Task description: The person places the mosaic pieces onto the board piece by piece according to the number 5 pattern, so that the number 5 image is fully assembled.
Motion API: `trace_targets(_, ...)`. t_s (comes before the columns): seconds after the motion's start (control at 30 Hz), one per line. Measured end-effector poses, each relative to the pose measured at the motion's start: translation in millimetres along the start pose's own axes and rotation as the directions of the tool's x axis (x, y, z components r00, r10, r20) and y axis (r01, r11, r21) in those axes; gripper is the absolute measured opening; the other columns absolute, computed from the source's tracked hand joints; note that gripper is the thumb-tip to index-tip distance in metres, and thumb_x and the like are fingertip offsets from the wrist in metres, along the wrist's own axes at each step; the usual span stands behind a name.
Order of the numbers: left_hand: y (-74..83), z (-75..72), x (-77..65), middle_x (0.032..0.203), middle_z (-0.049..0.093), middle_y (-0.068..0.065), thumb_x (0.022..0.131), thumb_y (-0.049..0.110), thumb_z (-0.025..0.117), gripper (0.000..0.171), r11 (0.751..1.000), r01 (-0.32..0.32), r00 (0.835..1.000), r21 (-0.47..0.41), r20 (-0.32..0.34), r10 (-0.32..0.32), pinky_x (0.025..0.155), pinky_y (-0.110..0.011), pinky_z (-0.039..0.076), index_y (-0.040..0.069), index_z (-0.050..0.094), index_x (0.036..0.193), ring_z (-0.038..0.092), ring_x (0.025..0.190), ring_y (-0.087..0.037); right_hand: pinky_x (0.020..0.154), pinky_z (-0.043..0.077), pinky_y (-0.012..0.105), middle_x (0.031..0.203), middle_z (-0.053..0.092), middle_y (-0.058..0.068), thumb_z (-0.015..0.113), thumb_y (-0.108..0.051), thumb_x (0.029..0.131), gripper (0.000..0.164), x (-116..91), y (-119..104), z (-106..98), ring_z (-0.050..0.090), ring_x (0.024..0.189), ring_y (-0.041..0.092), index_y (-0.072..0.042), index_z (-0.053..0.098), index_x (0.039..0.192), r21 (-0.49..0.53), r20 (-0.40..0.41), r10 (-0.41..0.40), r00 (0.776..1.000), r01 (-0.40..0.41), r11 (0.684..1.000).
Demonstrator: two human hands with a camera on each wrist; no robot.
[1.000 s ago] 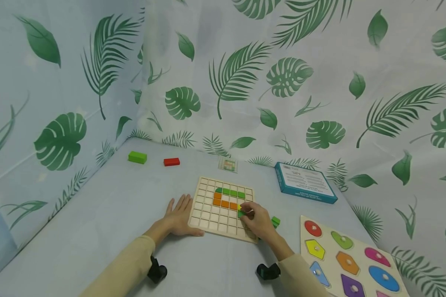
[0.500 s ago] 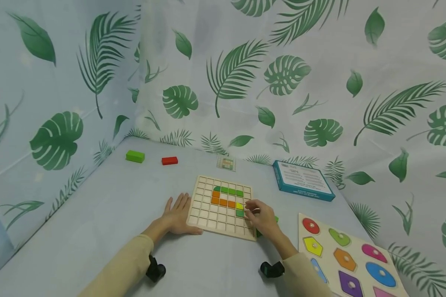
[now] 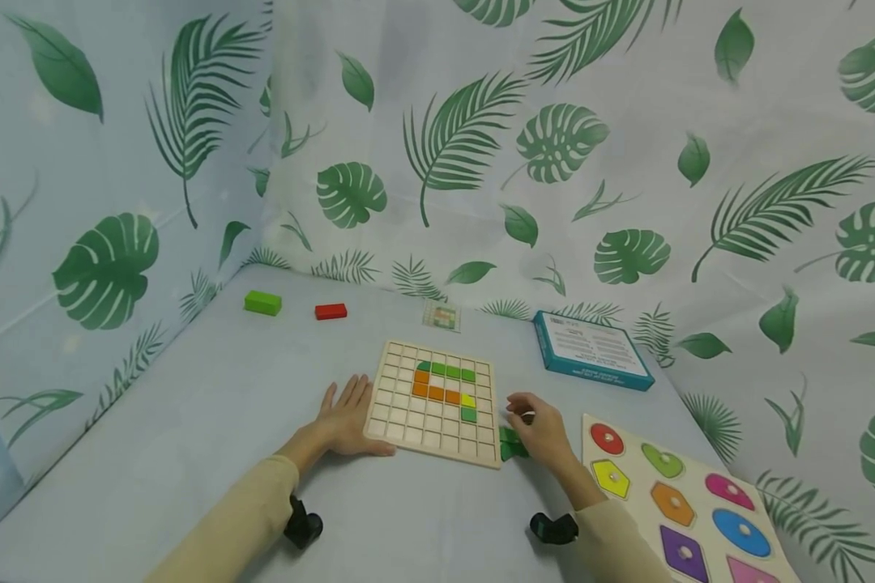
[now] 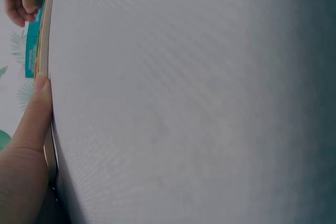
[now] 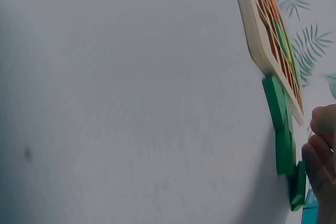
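Observation:
A wooden grid board lies on the table with small pieces set in its cells. Along an upper row run green pieces; below are orange pieces, a yellow piece and a green piece. My left hand rests flat at the board's left edge, its thumb against the rim in the left wrist view. Just past the right edge, my right hand hovers with loosely bent fingers, nothing seen between them. Under and beside it lie several green blocks, partly hidden in the head view.
A green block and a red block sit at the back left. A small pattern card lies behind the board. At right are a blue box and a shape puzzle board with knobbed pieces.
My right hand has left the yellow and green pieces on the board and moved right, over the loose green blocks. The left hand stays at the board's edge.

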State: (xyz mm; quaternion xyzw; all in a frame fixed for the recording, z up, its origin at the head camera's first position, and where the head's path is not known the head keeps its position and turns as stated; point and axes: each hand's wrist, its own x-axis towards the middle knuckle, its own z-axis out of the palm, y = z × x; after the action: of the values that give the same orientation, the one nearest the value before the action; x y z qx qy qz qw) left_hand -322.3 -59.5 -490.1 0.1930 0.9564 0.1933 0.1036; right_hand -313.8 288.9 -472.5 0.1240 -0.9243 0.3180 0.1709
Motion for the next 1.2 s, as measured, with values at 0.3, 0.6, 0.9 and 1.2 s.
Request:
trace_targets(0.3, 0.4, -3.2, -1.3, 0.156, 0.000, -0.020, 0.071, 0.069, 0.064, 0.121, 1.000, -0.003, 1.000, -0.021, -0.010, 0.003, 0.108, -0.053, -0.011, -0.004, 0.007, 0.149, -0.007, 0.142, -0.032, 0.079, 0.051, 0.038, 0.091, 0.067, 0.005, 0.064, -0.001, 0.088, 0.021, -5.6, 15.6, -15.8, 0.060, 0.088, 0.019, -0.002, 0.063, 0.109, -0.061, 0.011, 0.086, 0.996, -0.085, 0.995)
trace_targets(0.6, -0.6, -2.8, 0.4, 0.156, 0.000, -0.019, 0.071, 0.072, 0.062, 0.122, 1.000, -0.005, 1.000, -0.007, -0.004, 0.005, 0.108, -0.052, -0.010, -0.004, 0.007, 0.149, -0.007, 0.143, -0.032, 0.080, 0.051, 0.040, 0.091, 0.066, 0.005, 0.065, 0.000, 0.086, 0.022, -12.5, 23.1, -30.7, 0.060, 0.087, 0.020, -0.001, 0.064, 0.107, -0.112, 0.028, 0.090, 0.996, -0.086, 0.990)
trace_targets(0.9, 3.1, -5.8, -2.4, 0.156, 0.002, -0.021, 0.072, 0.070, 0.063, 0.120, 1.000, -0.009, 1.000, -0.006, -0.006, 0.009, 0.109, -0.054, -0.008, -0.004, 0.009, 0.149, -0.004, 0.142, -0.033, 0.080, 0.051, 0.037, 0.091, 0.066, 0.003, 0.069, 0.001, 0.081, 0.028, -19.1, 32.9, -43.6, 0.060, 0.085, 0.018, -0.001, 0.064, 0.108, -0.097, 0.116, 0.085, 0.990, -0.074, 0.993)
trace_targets(1.2, 12.4, -15.7, -13.3, 0.155, 0.007, -0.023, 0.074, 0.065, 0.066, 0.115, 1.000, -0.012, 1.000, -0.005, -0.005, 0.012, 0.109, -0.056, -0.002, -0.006, 0.013, 0.148, 0.002, 0.142, -0.036, 0.078, 0.051, 0.035, 0.093, 0.067, 0.003, 0.072, 0.003, 0.076, 0.034, -21.3, 40.3, -44.0, 0.061, 0.086, 0.018, -0.003, 0.064, 0.108, -0.097, 0.138, 0.096, 0.986, -0.083, 0.992)
